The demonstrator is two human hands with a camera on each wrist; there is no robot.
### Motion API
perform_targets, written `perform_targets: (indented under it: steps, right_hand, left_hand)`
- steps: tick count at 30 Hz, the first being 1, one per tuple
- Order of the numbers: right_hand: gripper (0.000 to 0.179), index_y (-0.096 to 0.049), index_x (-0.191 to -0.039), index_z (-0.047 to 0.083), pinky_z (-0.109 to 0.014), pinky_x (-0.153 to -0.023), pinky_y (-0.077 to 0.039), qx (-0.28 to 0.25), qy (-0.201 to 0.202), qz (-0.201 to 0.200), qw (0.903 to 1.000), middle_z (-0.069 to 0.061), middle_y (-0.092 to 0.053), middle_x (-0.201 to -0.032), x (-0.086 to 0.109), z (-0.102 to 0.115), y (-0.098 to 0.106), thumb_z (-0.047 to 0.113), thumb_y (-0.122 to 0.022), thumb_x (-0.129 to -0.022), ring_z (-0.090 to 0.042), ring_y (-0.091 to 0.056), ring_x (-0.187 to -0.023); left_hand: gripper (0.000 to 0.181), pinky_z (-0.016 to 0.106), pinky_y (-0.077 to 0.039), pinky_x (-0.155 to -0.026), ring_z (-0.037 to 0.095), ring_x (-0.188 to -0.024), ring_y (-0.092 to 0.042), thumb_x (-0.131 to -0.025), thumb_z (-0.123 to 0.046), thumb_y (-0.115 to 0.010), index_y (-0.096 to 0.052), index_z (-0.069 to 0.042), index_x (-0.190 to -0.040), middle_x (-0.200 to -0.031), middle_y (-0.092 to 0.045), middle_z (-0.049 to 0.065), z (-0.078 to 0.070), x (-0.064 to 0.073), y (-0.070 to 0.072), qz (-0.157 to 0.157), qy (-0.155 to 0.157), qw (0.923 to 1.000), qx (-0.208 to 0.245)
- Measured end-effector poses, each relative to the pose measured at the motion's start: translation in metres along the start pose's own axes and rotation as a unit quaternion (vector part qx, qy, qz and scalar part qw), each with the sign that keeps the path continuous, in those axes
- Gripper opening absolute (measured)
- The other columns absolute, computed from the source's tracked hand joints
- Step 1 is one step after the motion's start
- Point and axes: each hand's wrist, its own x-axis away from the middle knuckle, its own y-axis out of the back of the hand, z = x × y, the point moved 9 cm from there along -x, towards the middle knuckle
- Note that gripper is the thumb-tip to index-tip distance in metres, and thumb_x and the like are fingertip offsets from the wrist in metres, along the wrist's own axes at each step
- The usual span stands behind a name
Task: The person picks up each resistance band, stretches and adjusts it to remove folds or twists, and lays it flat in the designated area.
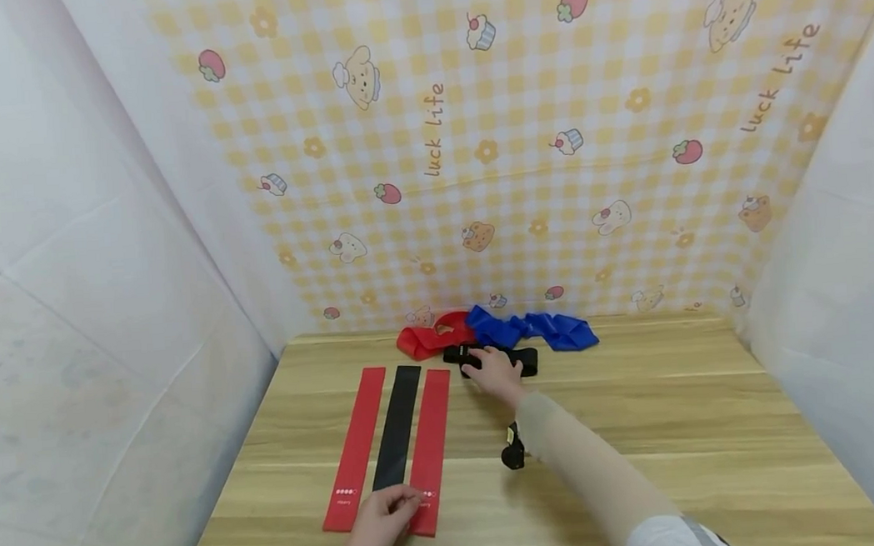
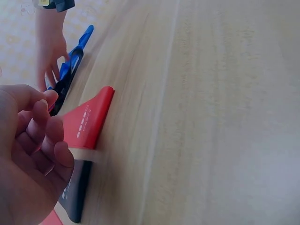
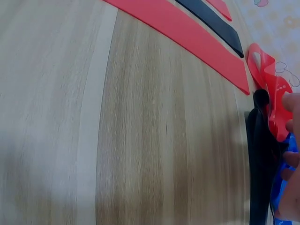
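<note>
Two red resistance bands, the left one and the right one, lie flat with a black resistance band between them. My left hand is over the near ends of the black and right red bands, its fingers loosely curled; in the left wrist view no band is visibly gripped. At the back, my right hand reaches over a folded black band, fingers spread and apparently touching it. Behind it are a crumpled red band and a twisted blue band.
The wooden table meets a checked cloth backdrop just behind the crumpled bands. White sheets hang on both sides. A small black wrist camera sits at my right wrist.
</note>
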Motion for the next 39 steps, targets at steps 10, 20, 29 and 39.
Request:
perform_targets:
  steps: [10,20,29,39]
  right_hand:
    - [0.059,-0.046,-0.145,0.016,-0.077,-0.101,-0.002,0.031,-0.041,-0.003,0.9987,-0.018,-0.03,-0.153,0.005,-0.012,0.004,0.041,-0.059,-0.094,-0.042,-0.021,-0.141]
    - [0.062,-0.039,-0.148,0.008,-0.076,-0.102,-0.007,-0.027,-0.029,0.009,0.9992,-0.014,-0.032,-0.154,0.008,-0.016,0.015,0.039,-0.055,-0.097,-0.043,-0.024,-0.14]
    - [0.055,-0.041,-0.145,0.001,-0.053,-0.111,-0.027,-0.163,0.042,-0.025,0.9854,-0.018,-0.036,-0.151,0.008,-0.001,0.036,0.029,-0.054,-0.1,-0.035,-0.03,-0.139]
    - [0.046,-0.047,-0.141,0.001,-0.048,-0.102,-0.041,-0.306,0.068,-0.085,0.9458,-0.016,-0.041,-0.148,0.016,0.005,0.07,0.019,-0.054,-0.1,-0.036,-0.049,-0.126]
  left_hand:
    - [0.024,0.024,-0.043,-0.057,0.015,-0.069,-0.053,-0.094,-0.028,-0.065,-0.073,-0.007,-0.102,-0.075,-0.063,0.006,-0.028,-0.024,-0.013,-0.007,-0.06,0.9975,-0.036]
    - [0.024,0.023,-0.044,-0.054,0.01,-0.062,-0.051,-0.096,-0.022,-0.061,-0.072,-0.002,-0.105,-0.072,-0.061,0.007,-0.05,-0.042,-0.016,-0.001,-0.103,0.9937,-0.043]
    - [0.024,0.023,-0.048,-0.056,0.014,-0.063,-0.053,-0.097,-0.014,-0.059,-0.068,0.005,-0.108,-0.082,-0.064,0.019,-0.051,-0.06,-0.012,-0.008,-0.083,0.9961,0.028]
    - [0.027,0.037,-0.055,-0.071,0.027,-0.074,-0.061,-0.098,-0.016,-0.057,-0.067,0.005,-0.111,-0.088,-0.064,0.023,-0.062,-0.084,-0.024,0.003,-0.062,0.9936,0.094]
